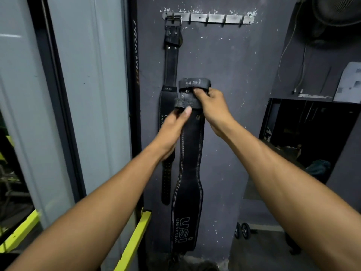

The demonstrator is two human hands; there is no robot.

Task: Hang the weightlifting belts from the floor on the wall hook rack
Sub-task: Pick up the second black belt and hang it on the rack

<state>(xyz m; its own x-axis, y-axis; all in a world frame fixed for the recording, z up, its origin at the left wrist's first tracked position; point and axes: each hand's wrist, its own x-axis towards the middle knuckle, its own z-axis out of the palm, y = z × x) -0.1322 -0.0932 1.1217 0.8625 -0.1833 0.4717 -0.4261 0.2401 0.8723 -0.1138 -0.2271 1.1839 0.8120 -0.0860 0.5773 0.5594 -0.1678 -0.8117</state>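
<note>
Right hand (211, 106) gripping black belt (190, 153) top, left hand (173, 130) pinching its strap, hook rack (214, 18) at 12 o'clock, other belt (169, 106) hung already

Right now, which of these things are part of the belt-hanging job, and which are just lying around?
Part of the job:
- held belt, gripped by left hand and right hand
- hung belt, on the leftmost hook
- hook rack

Just lying about:
- small dumbbell on the floor
- fan, top right
- yellow bars, lower left
</note>
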